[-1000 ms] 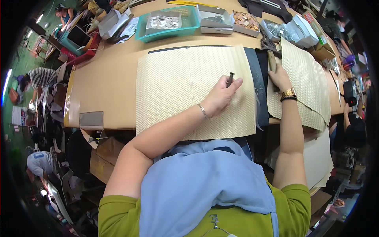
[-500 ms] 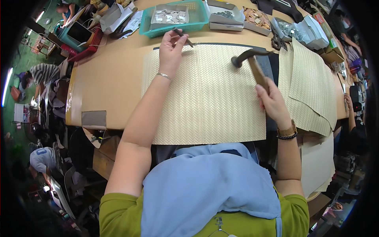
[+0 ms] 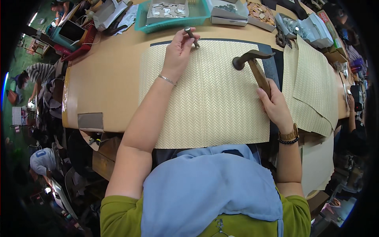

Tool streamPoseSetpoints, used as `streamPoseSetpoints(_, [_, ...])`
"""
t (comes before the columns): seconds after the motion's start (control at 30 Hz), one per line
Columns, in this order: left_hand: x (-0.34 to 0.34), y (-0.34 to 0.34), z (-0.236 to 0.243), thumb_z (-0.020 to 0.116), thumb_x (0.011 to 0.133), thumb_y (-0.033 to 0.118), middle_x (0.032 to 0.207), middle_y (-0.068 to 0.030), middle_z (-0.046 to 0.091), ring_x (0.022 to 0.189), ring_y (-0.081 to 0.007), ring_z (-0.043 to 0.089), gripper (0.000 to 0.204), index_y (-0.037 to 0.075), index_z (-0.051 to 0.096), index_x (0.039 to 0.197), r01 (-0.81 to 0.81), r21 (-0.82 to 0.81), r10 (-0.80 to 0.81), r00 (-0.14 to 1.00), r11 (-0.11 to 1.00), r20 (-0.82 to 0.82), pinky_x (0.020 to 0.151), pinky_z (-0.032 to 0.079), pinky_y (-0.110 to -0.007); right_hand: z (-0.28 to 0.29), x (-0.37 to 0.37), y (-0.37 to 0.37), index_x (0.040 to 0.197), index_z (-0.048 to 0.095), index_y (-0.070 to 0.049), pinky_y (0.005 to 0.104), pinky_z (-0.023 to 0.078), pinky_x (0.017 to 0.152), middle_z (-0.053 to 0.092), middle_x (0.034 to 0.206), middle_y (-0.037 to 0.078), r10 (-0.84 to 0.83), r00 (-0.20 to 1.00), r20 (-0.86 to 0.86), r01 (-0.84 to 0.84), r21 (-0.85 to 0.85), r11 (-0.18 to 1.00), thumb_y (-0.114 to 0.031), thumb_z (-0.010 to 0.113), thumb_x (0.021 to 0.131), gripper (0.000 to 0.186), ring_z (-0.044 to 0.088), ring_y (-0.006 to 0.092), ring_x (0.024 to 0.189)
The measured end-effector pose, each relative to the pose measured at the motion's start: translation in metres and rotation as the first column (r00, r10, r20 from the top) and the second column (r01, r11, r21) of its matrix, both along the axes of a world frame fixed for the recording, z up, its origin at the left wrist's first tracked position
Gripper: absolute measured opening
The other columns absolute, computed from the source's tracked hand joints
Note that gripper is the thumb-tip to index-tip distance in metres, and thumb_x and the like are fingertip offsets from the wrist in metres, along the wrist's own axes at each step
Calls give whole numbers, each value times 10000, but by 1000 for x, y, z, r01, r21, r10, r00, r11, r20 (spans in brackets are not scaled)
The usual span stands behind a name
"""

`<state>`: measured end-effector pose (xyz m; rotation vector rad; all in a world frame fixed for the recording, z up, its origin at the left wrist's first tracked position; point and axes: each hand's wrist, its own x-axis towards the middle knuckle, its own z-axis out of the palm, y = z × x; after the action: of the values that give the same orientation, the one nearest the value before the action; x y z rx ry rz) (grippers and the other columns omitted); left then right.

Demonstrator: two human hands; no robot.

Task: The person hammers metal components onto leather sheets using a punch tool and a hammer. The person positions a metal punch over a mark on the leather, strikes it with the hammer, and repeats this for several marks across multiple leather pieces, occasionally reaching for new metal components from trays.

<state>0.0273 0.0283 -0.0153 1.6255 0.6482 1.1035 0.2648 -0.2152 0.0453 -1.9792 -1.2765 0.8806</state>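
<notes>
A cream sheet with a woven herringbone texture [image 3: 221, 106] lies in front of me over a dark board [image 3: 272, 71], with a seam line running down its middle. My left hand [image 3: 179, 49] pinches a short metal punch [image 3: 191, 35], tilted, its tip at the sheet's far edge beside the seam. In my right hand [image 3: 274, 102] is a hammer [image 3: 258, 71], gripped by its wooden handle. The dark hammer head hangs above the right half of the sheet, apart from the punch.
More woven sheets [image 3: 312, 83] are stacked at the right. Along the back stand a teal basket [image 3: 171, 25] with a box of small pieces, a white box [image 3: 229, 17], a box of tan pieces [image 3: 262, 15] and a box of clear bags [image 3: 292, 27]. A grey patch [image 3: 90, 121] lies at the left.
My left hand has shifted slightly right and turned the punch more upright, its tip nearer the seam. The hammer stays raised in nearly the same place.
</notes>
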Motion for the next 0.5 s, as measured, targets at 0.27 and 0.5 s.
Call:
streamPoseSetpoints(0.27, [1,-1,2,500,1079,68,1171,-89,706,1101,-146,646,290,32,540,1364,-12,-1,12,999,1000,-42,1009,523,-311,-1,-1,0,1291,546,29,373,512,791,660,910,170,34,998,51,-39,95,995,-243,586,1041,371,644,253,813])
streamPoseSetpoints(0.5, [1,-1,2,506,1078,70,1168,-87,706,1102,-143,645,290,32,540,1364,-18,-4,18,997,1000,-71,996,530,-302,1,-2,0,1284,547,29,371,512,791,658,901,163,21,999,41,-24,82,996,-249,585,1043,370,643,244,815])
